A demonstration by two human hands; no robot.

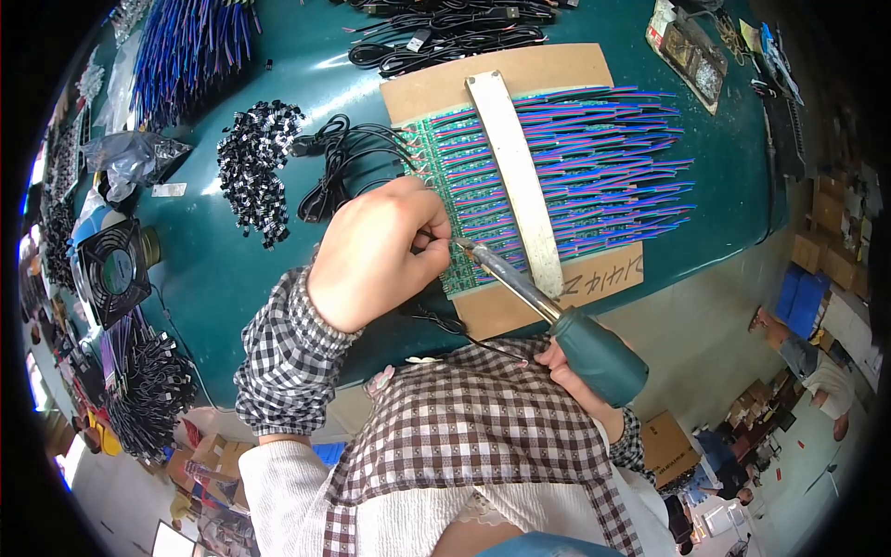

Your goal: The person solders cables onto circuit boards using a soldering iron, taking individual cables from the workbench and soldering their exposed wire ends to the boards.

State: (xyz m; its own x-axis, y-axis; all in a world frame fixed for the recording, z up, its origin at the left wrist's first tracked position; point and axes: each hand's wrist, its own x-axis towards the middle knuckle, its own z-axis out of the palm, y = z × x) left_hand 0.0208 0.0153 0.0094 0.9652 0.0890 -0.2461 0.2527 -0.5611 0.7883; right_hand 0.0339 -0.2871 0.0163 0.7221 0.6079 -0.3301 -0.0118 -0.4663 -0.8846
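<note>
My left hand [376,246] is closed in a pinch at the left edge of a panel of green circuit boards [448,186]. What its fingertips hold is hidden. Gripped in my right hand [577,382] is a soldering iron [599,357] with a dark green handle, its tip beside my left fingertips at the boards. Rows of blue, pink and black wires [608,172] run right from the boards. Across them lies a pale flat bar [515,176], and a cardboard sheet [501,316] is underneath. A thin black cable [483,345] reaches toward my right hand.
Left of the boards lie coiled black cables [325,186] and a pile of small black-and-silver connectors [255,167]. More USB cables [445,32] and a wire bundle [195,56] sit at the back. A small fan [116,269] stands at the left edge, a clear-topped pack [687,56] far right.
</note>
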